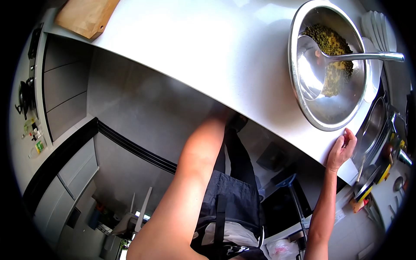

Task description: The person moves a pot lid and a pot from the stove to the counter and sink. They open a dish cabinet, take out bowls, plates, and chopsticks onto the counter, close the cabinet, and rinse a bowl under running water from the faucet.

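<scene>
My right hand [342, 150] rests at the counter's front edge, just below a large steel bowl [328, 119]. Its fingers are loosely curled, and nothing shows in them. Inside the bowl are small green and yellowish grains or split beans [331, 45]. A steel ladle [312, 67] lies across the bowl, its scoop inside and its handle jutting over the right rim. My left arm reaches forward to the counter [208, 56] and passes into shadow below its edge. The left hand itself is hidden there, so what it touches does not show.
A wooden cutting board [86, 17] lies at the counter's far left corner. White dishes [379, 32] stand behind the bowl. To the right are a metal pan or basin [373, 125] and several utensils. Drawers [65, 82] line the left side; a dark apron [229, 195] covers my front.
</scene>
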`<state>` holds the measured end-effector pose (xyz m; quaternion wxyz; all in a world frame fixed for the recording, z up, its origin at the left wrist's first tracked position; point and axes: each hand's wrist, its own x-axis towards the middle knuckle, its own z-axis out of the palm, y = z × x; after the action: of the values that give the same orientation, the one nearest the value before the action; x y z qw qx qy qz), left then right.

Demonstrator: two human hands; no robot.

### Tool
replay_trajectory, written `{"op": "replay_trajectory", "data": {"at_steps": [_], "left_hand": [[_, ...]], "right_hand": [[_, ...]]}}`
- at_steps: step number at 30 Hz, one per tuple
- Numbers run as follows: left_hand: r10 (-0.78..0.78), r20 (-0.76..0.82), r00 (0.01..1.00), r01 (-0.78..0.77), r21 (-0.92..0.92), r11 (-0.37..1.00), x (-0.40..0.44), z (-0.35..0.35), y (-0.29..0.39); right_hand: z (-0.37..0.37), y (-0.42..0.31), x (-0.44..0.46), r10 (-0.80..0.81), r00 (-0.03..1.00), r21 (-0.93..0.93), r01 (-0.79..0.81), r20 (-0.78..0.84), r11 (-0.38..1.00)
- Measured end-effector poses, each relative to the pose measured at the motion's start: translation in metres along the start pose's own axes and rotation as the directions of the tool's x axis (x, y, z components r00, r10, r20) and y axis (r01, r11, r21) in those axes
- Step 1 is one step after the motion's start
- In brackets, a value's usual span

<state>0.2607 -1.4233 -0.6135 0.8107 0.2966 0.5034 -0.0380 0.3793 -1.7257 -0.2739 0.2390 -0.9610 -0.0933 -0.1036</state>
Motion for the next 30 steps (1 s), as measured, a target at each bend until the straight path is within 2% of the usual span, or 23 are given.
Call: {"op": "replay_trajectory", "data": {"at_steps": [17,21,24,25,26,27,28,30], "left_hand": [[-0.040,0.005,0.999,0.039,0.175,0.984,0.003,0.000,-0.019],[-0.032,0.017,0.999,0.023,0.371,0.928,-0.020,-0.007,-0.018],[0.007,0.008,1.000,-0.011,0.637,0.771,-0.041,-0.036,-0.048],[-0.176,-0.113,0.978,0.205,0.691,0.693,-0.096,-0.017,-0.008],[-0.371,-0.059,0.927,0.329,0.603,0.727,-0.123,-0.035,-0.005],[-0.441,-0.020,0.897,0.335,0.681,0.651,-0.139,-0.050,-0.006],[-0.412,-0.087,0.907,0.371,0.631,0.682,-0.178,-0.037,0.012],[-0.402,-0.041,0.915,0.310,0.711,0.632,-0.236,-0.023,0.044]], "right_hand": [[-0.001,-0.003,0.002,0.009,1.000,0.009,-0.009,0.016,1.000],[0.000,-0.009,0.004,0.009,1.000,0.037,-0.008,-0.012,0.999],[-0.001,-0.003,0.007,-0.028,0.999,0.004,0.028,-0.035,1.000],[0.000,0.000,0.007,-0.027,0.999,0.005,0.027,-0.039,1.000],[-0.001,0.001,0.009,-0.027,0.999,0.004,0.027,-0.046,1.000],[-0.006,-0.004,0.012,0.004,1.000,-0.012,-0.004,-0.024,1.000],[-0.008,-0.009,0.016,0.038,0.999,-0.025,-0.038,-0.002,0.999],[-0.015,-0.008,0.021,0.068,0.996,-0.023,-0.067,0.058,0.997]]}}
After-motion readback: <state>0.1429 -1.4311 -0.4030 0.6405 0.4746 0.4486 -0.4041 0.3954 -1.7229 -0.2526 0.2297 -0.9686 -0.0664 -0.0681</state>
